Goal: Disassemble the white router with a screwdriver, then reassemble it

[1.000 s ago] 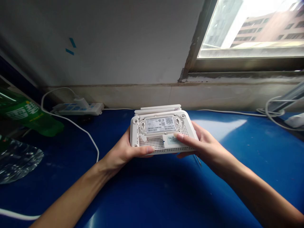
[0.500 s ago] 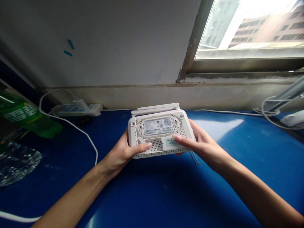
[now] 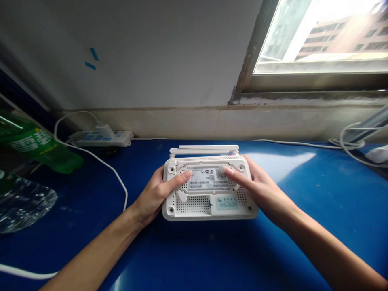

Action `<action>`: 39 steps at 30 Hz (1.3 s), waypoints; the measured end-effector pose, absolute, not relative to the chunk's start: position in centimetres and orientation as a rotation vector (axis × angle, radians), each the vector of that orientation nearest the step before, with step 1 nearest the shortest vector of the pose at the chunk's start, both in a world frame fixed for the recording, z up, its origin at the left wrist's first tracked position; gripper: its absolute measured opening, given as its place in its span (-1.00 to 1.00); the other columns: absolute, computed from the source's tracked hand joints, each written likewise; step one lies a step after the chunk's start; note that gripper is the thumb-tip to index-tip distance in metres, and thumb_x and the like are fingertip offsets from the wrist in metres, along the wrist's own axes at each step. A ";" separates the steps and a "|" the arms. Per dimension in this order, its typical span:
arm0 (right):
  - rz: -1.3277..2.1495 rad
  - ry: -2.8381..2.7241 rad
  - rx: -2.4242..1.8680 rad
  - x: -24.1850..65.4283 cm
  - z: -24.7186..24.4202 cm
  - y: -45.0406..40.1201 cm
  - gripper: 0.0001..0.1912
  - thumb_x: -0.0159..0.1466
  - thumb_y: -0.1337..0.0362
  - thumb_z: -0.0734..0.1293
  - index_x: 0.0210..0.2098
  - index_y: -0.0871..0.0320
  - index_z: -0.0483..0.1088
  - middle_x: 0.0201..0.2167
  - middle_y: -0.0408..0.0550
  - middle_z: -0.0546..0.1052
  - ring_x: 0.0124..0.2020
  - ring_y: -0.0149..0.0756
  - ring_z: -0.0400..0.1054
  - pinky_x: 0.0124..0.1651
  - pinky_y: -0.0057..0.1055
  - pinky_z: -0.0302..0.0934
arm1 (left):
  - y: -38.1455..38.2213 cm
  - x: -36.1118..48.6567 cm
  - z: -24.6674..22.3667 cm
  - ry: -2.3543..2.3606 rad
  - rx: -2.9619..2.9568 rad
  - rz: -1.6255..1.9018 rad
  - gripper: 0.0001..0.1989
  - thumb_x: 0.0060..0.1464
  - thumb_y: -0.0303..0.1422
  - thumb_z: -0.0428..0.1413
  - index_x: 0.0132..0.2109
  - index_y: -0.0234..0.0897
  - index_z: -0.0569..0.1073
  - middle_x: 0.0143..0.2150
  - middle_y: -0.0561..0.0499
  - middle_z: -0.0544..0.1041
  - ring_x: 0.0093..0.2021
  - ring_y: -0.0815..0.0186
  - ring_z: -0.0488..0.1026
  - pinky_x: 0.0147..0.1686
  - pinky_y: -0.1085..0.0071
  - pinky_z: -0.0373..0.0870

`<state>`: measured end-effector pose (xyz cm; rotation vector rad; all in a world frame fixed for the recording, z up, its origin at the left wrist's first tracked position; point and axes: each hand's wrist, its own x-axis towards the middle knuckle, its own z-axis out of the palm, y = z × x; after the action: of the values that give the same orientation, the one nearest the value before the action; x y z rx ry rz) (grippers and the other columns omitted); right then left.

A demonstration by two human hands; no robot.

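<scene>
Between my hands is a white Wi-Fi router (image 3: 194,204), its vented underside turned toward me. A printed label (image 3: 206,178) with barcodes and QR codes fills the recessed middle, and a pale green sticker (image 3: 227,202) sits below it to the right. Two folded antennas (image 3: 206,148) lie along its far edge. My left hand (image 3: 162,188) grips the left side, thumb on the underside near the label. The right side is gripped by my right hand (image 3: 256,182), its thumb reaching onto the label's QR code. My other fingers are mostly hidden behind the router.
A green plastic bottle (image 3: 45,141) and a clear plastic bottle (image 3: 24,204) lie at the left. A power strip (image 3: 118,138) with a plug rests against the wall, its white cable (image 3: 112,173) looping over the blue table (image 3: 194,258). More cable (image 3: 348,143) coils at the far right.
The router has tilted so its underside faces me more fully, and its near edge sits lower in view. Both thumbs have moved up the underside onto or near the label.
</scene>
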<state>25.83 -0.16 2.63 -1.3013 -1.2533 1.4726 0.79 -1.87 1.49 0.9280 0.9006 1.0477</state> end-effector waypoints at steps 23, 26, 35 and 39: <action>1.495 -1.323 -1.249 26.8 2.6 0.3 -0.46 0.24 -0.23 0.54 -0.04 0.01 0.46 -0.10 -0.01 0.69 -0.07 0.06 0.62 -0.10 -0.10 0.54 | -1.7 1.2 1.5 0.917 0.845 1.000 -0.46 0.27 -0.02 0.33 0.15 -0.41 0.66 -0.12 -0.27 0.77 -0.08 -0.09 0.75 -0.06 0.19 0.68; 1.512 -1.309 -1.215 26.6 2.4 0.3 -0.49 0.31 -0.27 0.46 -0.09 0.02 0.46 -0.17 -0.03 0.66 -0.16 0.00 0.61 -0.16 -0.13 0.52 | -1.7 1.0 1.5 0.922 0.895 1.000 -0.47 0.29 -0.03 0.32 0.16 -0.40 0.66 -0.15 -0.24 0.77 -0.09 -0.06 0.75 -0.11 0.24 0.67; 1.488 -1.323 -1.232 26.6 2.3 0.1 -0.50 0.30 -0.27 0.47 -0.11 0.00 0.42 -0.21 -0.08 0.65 -0.19 -0.04 0.59 -0.16 -0.16 0.51 | -1.6 0.9 1.4 0.969 0.926 1.005 -0.46 0.26 -0.01 0.34 0.13 -0.40 0.68 -0.19 -0.22 0.77 -0.16 -0.03 0.76 -0.19 0.30 0.65; 1.459 -1.281 -1.269 26.1 2.1 0.1 -0.48 0.30 -0.29 0.45 -0.08 0.00 0.44 -0.15 -0.05 0.67 -0.12 0.01 0.60 -0.11 -0.13 0.52 | -1.4 1.2 1.4 0.981 0.797 1.066 -0.49 0.24 -0.06 0.37 0.13 -0.38 0.65 -0.14 -0.21 0.77 -0.16 0.00 0.75 -0.15 0.28 0.67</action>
<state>26.07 0.12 2.06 -1.2686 -1.2813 1.4589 1.17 -1.40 1.36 0.7973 0.9814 1.0662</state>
